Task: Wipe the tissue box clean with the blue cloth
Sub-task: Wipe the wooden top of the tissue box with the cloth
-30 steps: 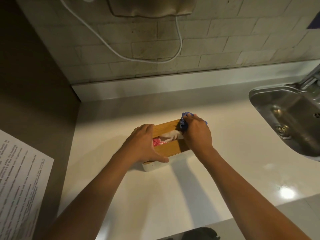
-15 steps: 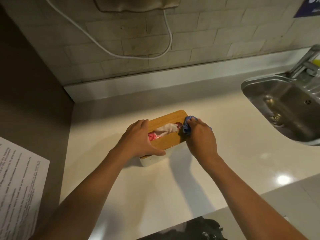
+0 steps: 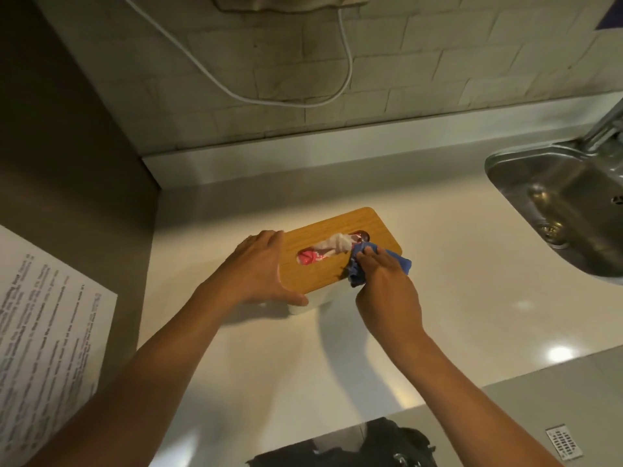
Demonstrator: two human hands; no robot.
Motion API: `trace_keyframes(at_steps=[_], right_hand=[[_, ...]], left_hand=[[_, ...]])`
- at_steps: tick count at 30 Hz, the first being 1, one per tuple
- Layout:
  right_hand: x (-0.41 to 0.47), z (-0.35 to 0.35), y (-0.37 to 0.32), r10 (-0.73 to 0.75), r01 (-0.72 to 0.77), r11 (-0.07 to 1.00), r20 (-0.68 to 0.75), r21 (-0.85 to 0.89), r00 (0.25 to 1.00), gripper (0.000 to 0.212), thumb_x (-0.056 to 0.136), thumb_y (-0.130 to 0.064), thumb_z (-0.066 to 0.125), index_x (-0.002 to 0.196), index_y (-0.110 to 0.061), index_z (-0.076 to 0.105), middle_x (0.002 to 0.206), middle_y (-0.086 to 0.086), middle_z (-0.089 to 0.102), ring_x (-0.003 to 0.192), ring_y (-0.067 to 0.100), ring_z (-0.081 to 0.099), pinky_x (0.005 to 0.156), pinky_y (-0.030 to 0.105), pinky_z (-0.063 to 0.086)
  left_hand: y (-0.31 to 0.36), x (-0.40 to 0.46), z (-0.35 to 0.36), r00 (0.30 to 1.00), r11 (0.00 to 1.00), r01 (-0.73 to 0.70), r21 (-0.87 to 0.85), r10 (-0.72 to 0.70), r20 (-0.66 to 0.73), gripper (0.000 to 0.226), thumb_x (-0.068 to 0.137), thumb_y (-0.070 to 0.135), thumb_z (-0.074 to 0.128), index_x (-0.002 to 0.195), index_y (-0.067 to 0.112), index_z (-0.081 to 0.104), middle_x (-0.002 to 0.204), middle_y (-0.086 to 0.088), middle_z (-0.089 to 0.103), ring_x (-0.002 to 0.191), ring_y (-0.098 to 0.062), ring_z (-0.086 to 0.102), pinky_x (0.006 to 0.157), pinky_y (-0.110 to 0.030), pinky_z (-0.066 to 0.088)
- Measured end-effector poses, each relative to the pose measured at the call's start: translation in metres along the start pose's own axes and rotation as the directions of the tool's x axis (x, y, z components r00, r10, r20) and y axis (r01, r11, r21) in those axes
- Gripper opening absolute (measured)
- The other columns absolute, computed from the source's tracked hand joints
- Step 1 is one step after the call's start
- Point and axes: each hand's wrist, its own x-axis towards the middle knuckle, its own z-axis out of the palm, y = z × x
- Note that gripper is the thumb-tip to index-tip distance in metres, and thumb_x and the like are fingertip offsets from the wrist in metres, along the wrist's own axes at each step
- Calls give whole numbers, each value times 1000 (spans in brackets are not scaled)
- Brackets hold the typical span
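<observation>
Inventory from my head view: one tissue box (image 3: pixel 340 251), a white rectangular body under a rounded wooden lid, standing on the pale glossy tabletop (image 3: pixel 455 298). One oval slot runs along the lid; from it rises one white tissue (image 3: pixel 333 246), with pink packaging (image 3: pixel 308 258) visible at the slot's left end.

Two hands are in frame. My left hand (image 3: pixel 259 274) takes the box's left end: fingers lie over the far edge, the thumb runs along the near edge of the lid. That grip is closed around the box.

My right hand (image 3: pixel 384 284) is at the lid's right near corner. Its fingers are curled around one crumpled blue cloth (image 3: pixel 403 262), pressing it against the lid just beside the slot's right end. That grip is closed on the cloth. Part of the cloth sticks out past the lid's right edge.

One stainless steel sink (image 3: pixel 573 203) is set into the tabletop at the right, well apart from the box, with one drain and one metal tap (image 3: pixel 606 126) at its far corner. One white cable (image 3: pixel 236 92) loops across the tiled wall. One printed paper sheet (image 3: pixel 43 332) hangs at the left. One dark bag (image 3: pixel 371 446) sits at the bottom edge.
</observation>
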Motion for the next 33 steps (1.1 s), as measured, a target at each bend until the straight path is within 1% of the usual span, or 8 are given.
trace_keyframes(at_steps=[3, 6, 12, 18, 21, 25, 30, 33], right_hand=[[-18, 16, -38, -137, 136, 990, 30, 41, 990, 55, 62, 19, 63, 115, 2, 66, 121, 18, 64, 119, 34, 56, 89, 40, 53], [-26, 24, -53, -268, 263, 958, 22, 115, 963, 58, 49, 22, 70, 103, 2, 72, 109, 18, 70, 106, 35, 65, 81, 43, 55], [5, 8, -1, -13, 15, 999, -44, 44, 999, 64, 68, 21, 52, 125, -7, 62, 131, 12, 58, 132, 30, 43, 82, 33, 50], [-26, 35, -53, -270, 264, 957, 33, 119, 962, 62, 53, 23, 67, 112, 3, 68, 116, 20, 66, 113, 36, 60, 94, 42, 46], [-12, 26, -27, -177, 174, 978, 22, 119, 984, 65, 66, 20, 59, 124, -7, 64, 131, 11, 59, 128, 27, 50, 94, 31, 46], [8, 10, 5, -26, 27, 999, -37, 43, 999, 68, 71, 21, 49, 131, -10, 58, 142, 9, 50, 137, 23, 38, 93, 35, 47], [-25, 35, -44, -222, 214, 970, 55, 118, 974, 62, 67, 22, 58, 125, 0, 62, 132, 17, 57, 130, 33, 46, 102, 38, 41], [-23, 29, -34, -271, 267, 955, 13, 130, 962, 59, 60, 21, 66, 113, -4, 69, 121, 14, 65, 119, 29, 58, 89, 30, 49]], left_hand=[[2, 0, 0, 1000, 998, -21, -60, 19, -23, 136, 40, 86, 75, 150, 22, 26, 152, 1, 38, 132, -23, 44, 104, -40, 43], [-1, 0, 1, 999, 996, -40, -85, 37, -40, 133, 48, 77, 82, 154, 20, 24, 158, -1, 34, 138, -26, 42, 110, -40, 40], [-2, -3, 4, 998, 998, -33, -61, 30, -49, 137, 42, 89, 73, 152, 24, 22, 154, 5, 35, 134, -23, 42, 107, -38, 37], [-1, 1, 8, 994, 995, -60, -83, 52, -93, 117, 54, 71, 80, 147, 20, 30, 151, -1, 40, 132, -26, 46, 107, -40, 36], [-3, 0, 7, 995, 996, -56, -76, 49, -89, 130, 44, 85, 73, 148, 22, 27, 150, 2, 40, 132, -23, 45, 107, -40, 36], [-2, -3, 10, 996, 994, -33, -105, 25, -81, 136, 43, 87, 73, 152, 25, 20, 154, 5, 35, 130, -22, 43, 100, -35, 36], [0, -2, 9, 995, 994, -40, -107, 30, -95, 130, 52, 73, 81, 154, 20, 22, 157, 0, 34, 137, -27, 42, 110, -39, 34], [-1, -3, 7, 996, 996, -48, -70, 42, -82, 132, 48, 81, 73, 154, 20, 23, 156, 0, 36, 138, -26, 41, 114, -39, 31]])
